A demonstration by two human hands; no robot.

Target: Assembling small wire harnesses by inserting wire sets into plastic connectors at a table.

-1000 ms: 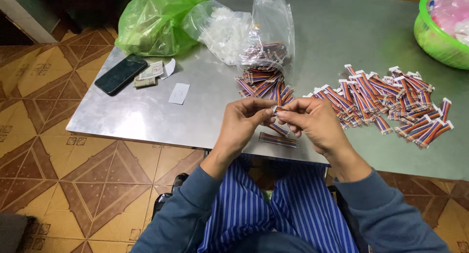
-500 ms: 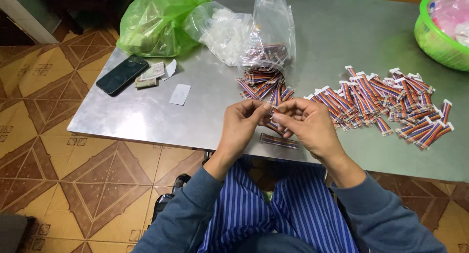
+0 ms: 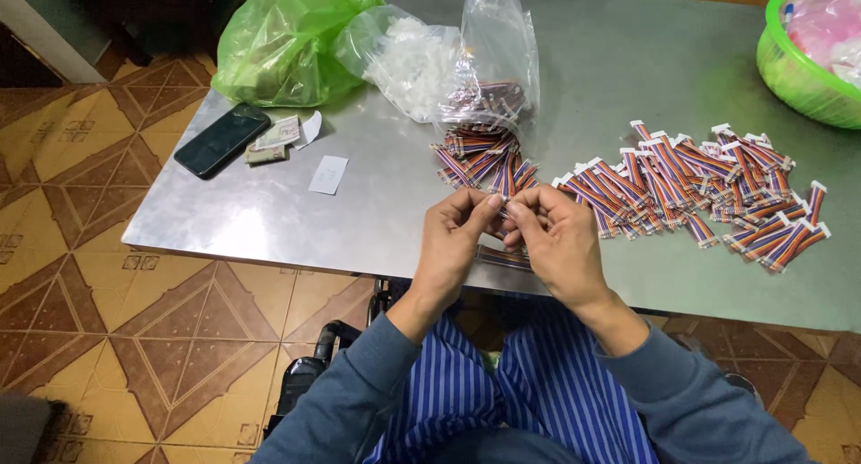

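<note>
Centre frame: left hand [image 3: 457, 235] and right hand [image 3: 556, 240] are pressed together, both pinching one small ribbon cable piece [image 3: 504, 211] between fingertips, equally near, above the table edge [image 3: 269, 240].

A short multicoloured ribbon cable [image 3: 504, 215] is pinched between the fingertips of the left hand [image 3: 456, 240] and the right hand [image 3: 556, 244], held just above the near edge of the surface [image 3: 269, 213]; most of it is hidden by the fingers. Another ribbon cable [image 3: 502, 258], striped and flat, lies on the surface directly beneath the hands, partly covered by them, its ends not clearly visible.
</note>
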